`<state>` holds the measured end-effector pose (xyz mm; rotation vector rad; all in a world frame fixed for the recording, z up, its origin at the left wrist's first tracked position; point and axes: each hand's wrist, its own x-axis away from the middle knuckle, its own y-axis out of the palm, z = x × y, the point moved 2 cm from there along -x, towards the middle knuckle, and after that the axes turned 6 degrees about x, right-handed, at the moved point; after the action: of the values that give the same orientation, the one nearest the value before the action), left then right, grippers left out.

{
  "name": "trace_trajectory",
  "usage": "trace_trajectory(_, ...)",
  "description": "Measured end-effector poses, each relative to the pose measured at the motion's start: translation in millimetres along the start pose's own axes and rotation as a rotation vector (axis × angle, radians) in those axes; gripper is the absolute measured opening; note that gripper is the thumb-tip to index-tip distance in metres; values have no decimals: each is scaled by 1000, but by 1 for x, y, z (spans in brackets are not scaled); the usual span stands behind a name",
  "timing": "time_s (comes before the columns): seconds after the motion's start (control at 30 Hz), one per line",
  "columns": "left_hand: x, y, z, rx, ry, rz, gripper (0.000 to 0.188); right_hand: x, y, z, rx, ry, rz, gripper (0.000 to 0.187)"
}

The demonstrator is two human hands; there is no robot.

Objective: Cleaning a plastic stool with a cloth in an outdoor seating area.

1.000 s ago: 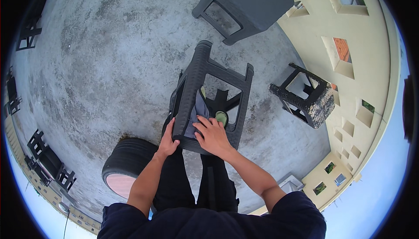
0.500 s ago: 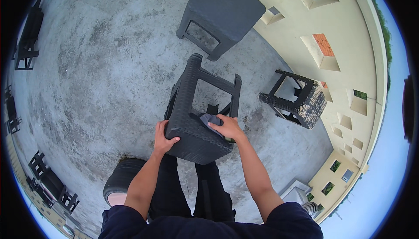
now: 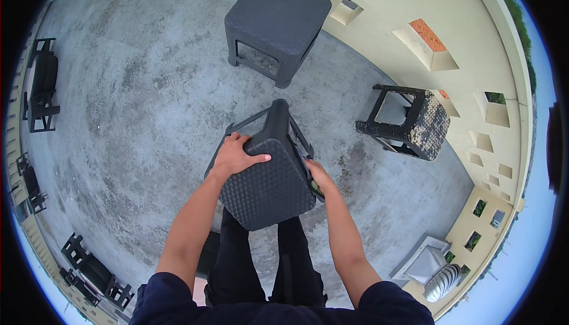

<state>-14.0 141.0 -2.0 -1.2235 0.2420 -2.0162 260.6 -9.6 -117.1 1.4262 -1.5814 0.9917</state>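
Observation:
A dark grey plastic stool (image 3: 267, 185) with a woven-pattern seat is tipped over in front of my legs, its seat toward me and its legs pointing away. My left hand (image 3: 235, 156) grips the seat's left edge, thumb lying on the seat and fingers over the side. On the stool's right side, my right hand (image 3: 319, 175) is pressed against the outer face below the seat. Its fingertips are partly hidden by the stool, and only a dark sliver of the grey cloth shows there. Something green sits by the right wrist.
Another grey stool (image 3: 278, 13) stands upright ahead. To the right, a black stool with a pale, worn seat (image 3: 431, 124) lies on its side near a cream wall (image 3: 379, 46) with square openings. More black stools or benches (image 3: 44, 82) line the far left. A silver vent (image 3: 441, 283) is at lower right.
The stool has turned, so a corner leg now points away and more of the seat shows. My left hand moved forward along its edge. My right hand's cloth slipped mostly out of sight.

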Motion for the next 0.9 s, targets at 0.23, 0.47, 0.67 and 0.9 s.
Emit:
trace_trajectory(0.23,-43,39,21,-196,68,-186,112,-16,-13,69,-245,29,5,72)
trace_trajectory(0.47,-61,81,52,-179,-81,-85,83,2,-34,71,-75,-151,109,38)
trace_trajectory(0.67,-82,94,64,-78,-440,170,74,27,-5,-8,448,-584,271,38)
trace_trajectory(0.9,-78,96,82,-48,-403,194,70,-19,-21,-20,187,-545,36,45)
